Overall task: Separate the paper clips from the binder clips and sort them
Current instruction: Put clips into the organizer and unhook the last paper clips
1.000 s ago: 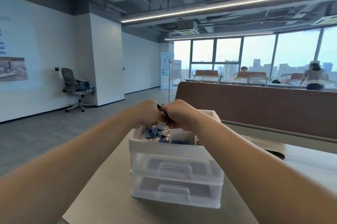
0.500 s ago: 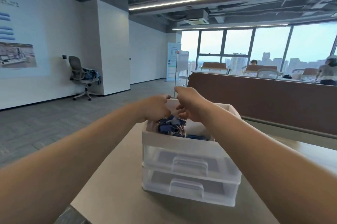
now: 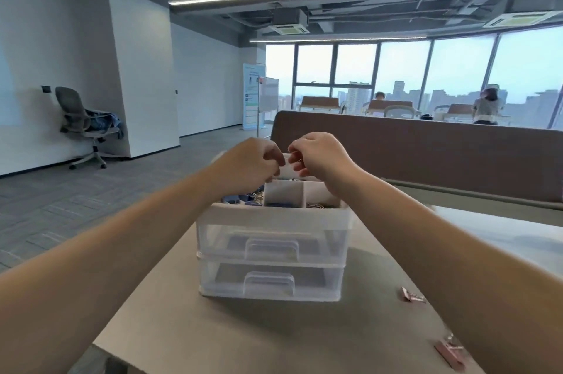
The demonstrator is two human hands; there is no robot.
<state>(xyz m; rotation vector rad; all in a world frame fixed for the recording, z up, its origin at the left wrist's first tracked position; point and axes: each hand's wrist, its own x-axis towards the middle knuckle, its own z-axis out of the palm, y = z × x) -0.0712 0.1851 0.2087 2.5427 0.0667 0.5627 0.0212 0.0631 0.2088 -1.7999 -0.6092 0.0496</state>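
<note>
Blue binder clips [image 3: 236,199]: heaped in the left compartment of the organizer's open top tray, with thin wire handles sticking up at the right edge of the heap.
Metal clips [image 3: 320,206]: a silvery tangle in the near right compartment, too small to tell whether they are paper clips or binder clip handles.
Middle compartment: something dark blue lies low behind the front rim; I cannot tell what kind of thing it is.
Organizer [image 3: 274,216]: a white, translucent box standing near the middle of the table, with white dividers splitting its top tray into compartments.
Upper drawer [image 3: 271,247]: pushed in, handle facing the near side.
Lower drawer [image 3: 269,282]: directly beneath, also pushed in.
Left hand [image 3: 251,165]: held above the far left part of the tray, fingers curled with the tips drawn toward the thumb. Whether they pinch anything cannot be told.
Right hand [image 3: 323,157]: above the far right part of the tray, fingers curled likewise, fingertips just beside those of the left hand. Nothing can be made out between them, so a grip cannot be confirmed.
Far pink binder clip [image 3: 411,294]: lying on the table to the right of the organizer, apart from it, beside the right forearm.
Near pink binder clip [image 3: 447,355]: on the table's near right part, partly hidden by the right forearm.
Table [image 3: 182,328]: a pale grey-beige surface whose left edge runs diagonally.
Partition [image 3: 441,160]: a brown panel along the far side of the table.
Office chair [image 3: 82,124]: far left against the white wall, with cloth draped on its seat.
People: two figures far off by the windows, at other desks.
</note>
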